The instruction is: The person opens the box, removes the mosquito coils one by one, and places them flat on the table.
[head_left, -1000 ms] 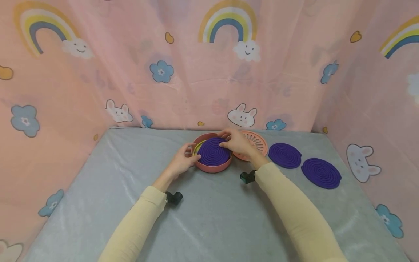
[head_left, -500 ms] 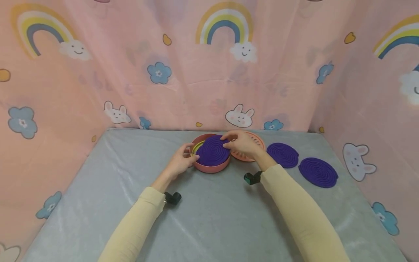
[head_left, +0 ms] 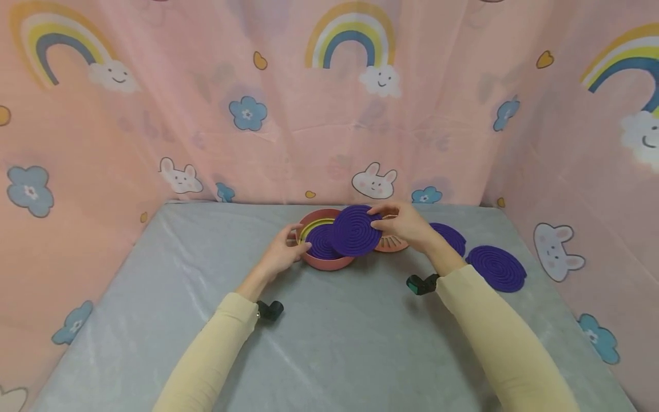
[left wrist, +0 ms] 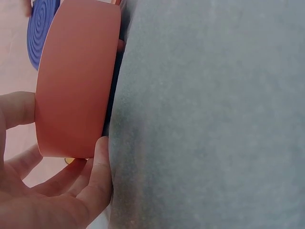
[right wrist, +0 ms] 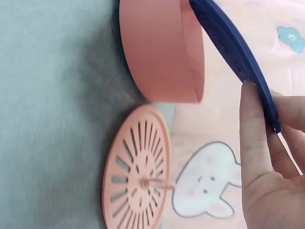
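A round pink box sits on the table, near the patterned curtain. The left hand grips the box by its left side, thumb and fingers spread along the wall. The right hand pinches the edge of 1 purple coiled mat, which is tilted and raised over the right side of the box; I cannot tell if it touches the rim. Inside the box lies another mat, partly covered from view, with a yellow band along the box's back and left inner edge. Just right of the box is a slotted pink lid. Farther right of the box, 2 more purple mats lie flat: a nearer disc, partly hidden by the right arm, and a farther disc.
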The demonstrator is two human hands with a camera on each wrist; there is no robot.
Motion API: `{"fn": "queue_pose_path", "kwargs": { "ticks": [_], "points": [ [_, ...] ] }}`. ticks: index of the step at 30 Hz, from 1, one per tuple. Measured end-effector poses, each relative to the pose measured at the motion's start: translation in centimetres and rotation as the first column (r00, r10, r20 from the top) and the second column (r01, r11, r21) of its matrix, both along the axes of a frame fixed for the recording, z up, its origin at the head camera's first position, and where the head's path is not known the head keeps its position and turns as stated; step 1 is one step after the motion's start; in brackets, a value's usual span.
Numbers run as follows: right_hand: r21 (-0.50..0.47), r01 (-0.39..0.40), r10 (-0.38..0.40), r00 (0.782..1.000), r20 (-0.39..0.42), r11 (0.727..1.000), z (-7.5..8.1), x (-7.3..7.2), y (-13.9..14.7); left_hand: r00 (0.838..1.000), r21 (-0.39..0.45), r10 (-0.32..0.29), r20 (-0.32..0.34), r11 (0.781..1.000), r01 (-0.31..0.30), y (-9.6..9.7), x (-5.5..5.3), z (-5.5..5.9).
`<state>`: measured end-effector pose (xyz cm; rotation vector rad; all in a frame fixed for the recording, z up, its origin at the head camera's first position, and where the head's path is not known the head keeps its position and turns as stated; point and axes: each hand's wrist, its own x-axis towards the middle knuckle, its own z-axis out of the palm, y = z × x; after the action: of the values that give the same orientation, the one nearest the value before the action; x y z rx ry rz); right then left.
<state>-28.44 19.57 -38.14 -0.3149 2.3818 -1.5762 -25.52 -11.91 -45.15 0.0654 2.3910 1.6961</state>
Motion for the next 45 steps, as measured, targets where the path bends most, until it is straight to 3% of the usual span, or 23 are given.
{"fn": "queue_pose_path", "kwargs": {
  "ticks": [13,22,33,45],
  "points": [
    [0.032,0.044,-0.042,0.998,-0.051,0.999,1.7,3.2,4.3,1.0,0.007,-0.001,-0.002,1.0,0.001,0.0,0.0,0.0],
    [0.049,0.093,-0.09,0.994,-0.061,0.994,1.3,5.5,7.6,1.0,-0.002,-0.01,-0.004,1.0,0.01,-0.1,0.1,0.2],
    [0.151,0.147,-0.136,0.987,-0.085,0.977,-0.2,7.8,11.8,1.0,-0.01,-0.016,-0.016,1.0,0.015,-0.1,0.3,0.3],
    [0.089,0.163,-0.159,0.986,-0.046,0.983,-3.2,9.1,15.5,1.0,0.0,-0.025,-0.019,1.0,0.025,0.1,0.4,0.4]
  ]
}}
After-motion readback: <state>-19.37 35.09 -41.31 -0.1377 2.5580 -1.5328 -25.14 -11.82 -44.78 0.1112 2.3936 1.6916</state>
